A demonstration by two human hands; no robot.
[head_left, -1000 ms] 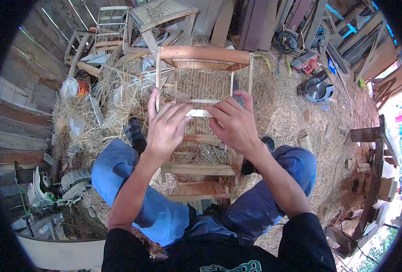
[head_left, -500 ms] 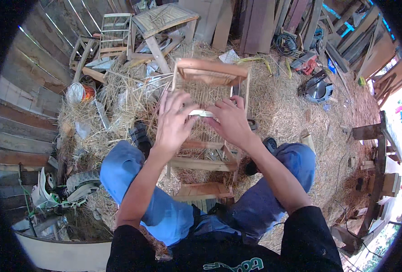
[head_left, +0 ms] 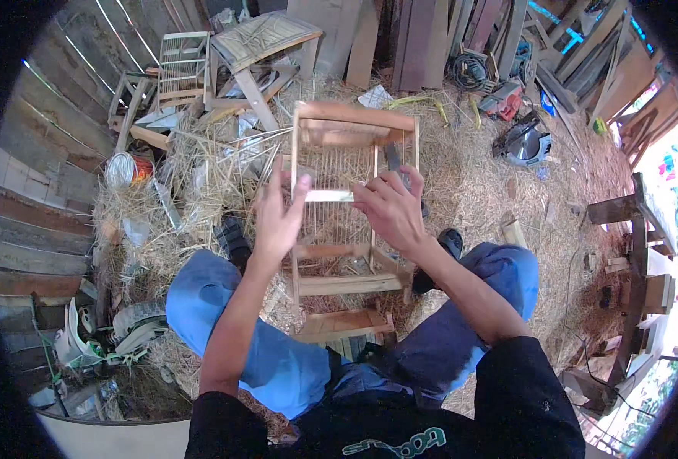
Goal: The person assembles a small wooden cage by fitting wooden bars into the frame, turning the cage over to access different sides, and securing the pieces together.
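Observation:
Above a wooden chair frame (head_left: 350, 286) with thin slats, I hold a short pale strip (head_left: 330, 196) that looks like wood. My right hand (head_left: 392, 210) pinches the strip's right end between thumb and fingers. At its left end, my left hand (head_left: 280, 222) has its fingers spread, slightly blurred, the thumb beside the strip. Whether that thumb touches it, I cannot tell. The frame stands between my knees, its wide top rail (head_left: 354, 115) on the far side, and a wooden seat piece (head_left: 343, 323) lies nearer to me.
Straw and shavings cover the ground. A circular saw (head_left: 522, 143) and a red power tool (head_left: 502, 102) lie at the far right. Far left stand a slatted chair back (head_left: 183, 65), a wooden seat (head_left: 264, 37) and a tin can (head_left: 122, 168). A dark bench (head_left: 618, 209) is on the right.
My left hand has let go of the pale strip and opened, moving left and slightly nearer. More of the strip shows, still in my right hand.

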